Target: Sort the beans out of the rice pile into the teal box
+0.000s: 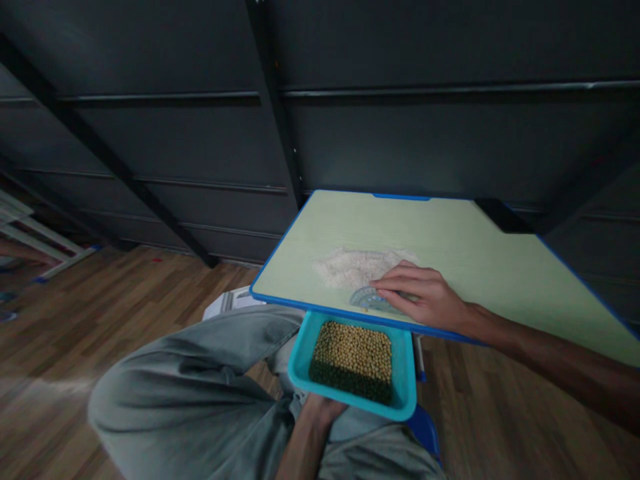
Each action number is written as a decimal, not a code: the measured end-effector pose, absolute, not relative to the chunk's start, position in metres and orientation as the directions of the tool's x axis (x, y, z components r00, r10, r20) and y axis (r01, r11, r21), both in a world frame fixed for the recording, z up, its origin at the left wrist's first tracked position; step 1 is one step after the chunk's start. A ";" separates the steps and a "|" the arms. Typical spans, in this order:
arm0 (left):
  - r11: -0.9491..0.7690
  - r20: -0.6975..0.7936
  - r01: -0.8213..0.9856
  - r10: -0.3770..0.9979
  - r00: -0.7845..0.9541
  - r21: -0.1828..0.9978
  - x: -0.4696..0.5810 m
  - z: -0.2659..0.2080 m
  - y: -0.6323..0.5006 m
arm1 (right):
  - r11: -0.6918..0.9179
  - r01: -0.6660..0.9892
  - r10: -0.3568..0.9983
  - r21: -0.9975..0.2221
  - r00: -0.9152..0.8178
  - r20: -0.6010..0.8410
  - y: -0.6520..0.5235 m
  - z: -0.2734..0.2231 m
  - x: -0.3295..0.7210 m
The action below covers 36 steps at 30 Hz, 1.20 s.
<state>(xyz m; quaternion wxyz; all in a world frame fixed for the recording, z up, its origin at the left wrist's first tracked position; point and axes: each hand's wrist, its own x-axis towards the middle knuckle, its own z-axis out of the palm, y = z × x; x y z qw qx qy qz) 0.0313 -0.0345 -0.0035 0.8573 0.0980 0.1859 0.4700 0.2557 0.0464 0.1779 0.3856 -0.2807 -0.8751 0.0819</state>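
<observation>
My right hand (425,293) pinches a clear protractor (364,297) against the pale green tabletop (490,267), close to its front edge. Just behind the protractor spreads a loose heap of white rice (345,265). Below the table edge, over my lap, my left hand (323,408) holds a turquoise tray (299,360) from underneath; its fingers are hidden by the tray. Inside lie yellow soybeans (357,348) on the far side and dark green mung beans (350,380) on the near side. A tiny yellow bit sits beside the protractor.
A dark flat object (503,217) lies at the table's back right. Behind the table stands a dark panelled wall (400,140) with metal ribs. My bent leg (190,387) is at the left, above a wooden floor (165,280). Part of a blue stool (424,430) shows below the tray.
</observation>
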 end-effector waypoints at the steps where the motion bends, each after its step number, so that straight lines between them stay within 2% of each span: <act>1: 0.538 -0.212 -0.771 0.843 0.494 0.340 0.032 -0.003 -0.034 | 0.838 0.410 0.544 -0.361 -0.565 0.621 0.046 0.178 0.255; 6: 0.545 -0.212 -0.766 0.838 0.502 0.340 0.031 0.003 -0.033 | 0.838 0.364 0.545 -0.406 -0.567 0.617 0.043 0.180 0.254; 11: 0.562 -0.216 -0.767 0.827 0.519 0.308 0.027 -0.003 -0.035 | 0.801 0.439 0.594 -0.407 -0.504 0.626 0.051 0.185 0.264; 14: 0.591 -0.215 -0.740 0.806 0.551 0.321 0.024 -0.013 -0.037 | 0.796 0.464 0.602 -0.390 -0.532 0.596 0.056 0.194 0.279; 18: 0.618 -0.199 -0.716 0.785 0.587 0.324 0.021 -0.022 -0.039 | 0.739 0.539 0.662 -0.404 -0.475 0.579 0.061 0.205 0.297; 27: 0.635 -0.167 -0.699 0.768 0.619 0.329 0.012 -0.033 -0.041 | 0.735 0.557 0.676 -0.388 -0.552 0.488 0.067 0.205 0.306; 31: 0.663 -0.234 -0.687 0.748 0.621 0.297 0.010 -0.038 -0.040 | 0.741 0.550 0.672 -0.386 -0.586 0.454 0.067 0.201 0.304; 36: 0.652 -0.294 -0.697 0.757 0.583 0.298 0.013 -0.029 -0.039 | 0.752 0.510 0.659 -0.418 -0.570 0.490 0.063 0.198 0.296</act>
